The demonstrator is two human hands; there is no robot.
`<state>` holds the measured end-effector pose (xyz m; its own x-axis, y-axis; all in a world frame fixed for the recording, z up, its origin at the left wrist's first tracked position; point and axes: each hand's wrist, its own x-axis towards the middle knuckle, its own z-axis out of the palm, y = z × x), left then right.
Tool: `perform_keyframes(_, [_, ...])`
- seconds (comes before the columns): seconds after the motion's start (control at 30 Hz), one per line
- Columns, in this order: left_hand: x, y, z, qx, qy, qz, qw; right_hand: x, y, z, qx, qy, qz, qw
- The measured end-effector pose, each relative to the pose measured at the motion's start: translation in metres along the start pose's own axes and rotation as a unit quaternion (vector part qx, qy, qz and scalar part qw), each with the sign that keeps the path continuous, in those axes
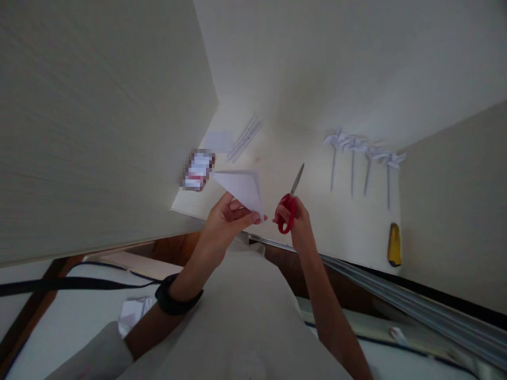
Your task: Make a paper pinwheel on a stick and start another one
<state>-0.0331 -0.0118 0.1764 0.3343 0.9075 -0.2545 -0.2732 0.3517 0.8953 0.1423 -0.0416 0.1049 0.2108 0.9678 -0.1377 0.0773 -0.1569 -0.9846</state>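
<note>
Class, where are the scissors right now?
In the head view, the scissors are in the right hand, just right of the folded paper.

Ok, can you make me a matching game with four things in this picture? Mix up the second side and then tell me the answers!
Things:
1. scissors
2. folded paper
3. paper pinwheels
4. loose thin sticks

Clues:
A. white, held in the left hand
B. lying beside a flat paper sheet
C. red-handled, in the right hand
D. four in a row

Pairs: 1-C, 2-A, 3-D, 4-B
</note>
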Motion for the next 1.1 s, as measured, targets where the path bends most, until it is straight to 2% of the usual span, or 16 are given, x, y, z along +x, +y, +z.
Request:
perform_keyframes(0.17, [-0.003,0.002,0.014,0.005,-0.023,-0.017,1.000,-0.066,-0.010,0.015,0.156,-0.002,-0.013,0.988])
perform_keyframes(0.4, [-0.007,-0.008,0.023,0.023,-0.046,-0.038,0.998,-0.111,-0.018,0.015,0.244,-0.015,-0.045,0.969])
perform_keyframes(0.5, [-0.010,-0.009,0.028,0.020,-0.044,-0.037,0.998,-0.119,-0.021,0.010,0.239,-0.027,-0.046,0.970])
perform_keyframes(0.87, [-0.009,-0.013,0.044,0.022,-0.076,-0.045,0.996,-0.135,-0.033,-0.002,0.134,-0.024,0.021,0.990])
perform_keyframes(1.1, [-0.013,-0.012,0.053,0.021,-0.083,-0.043,0.995,-0.136,-0.041,-0.005,0.081,-0.011,0.018,0.997])
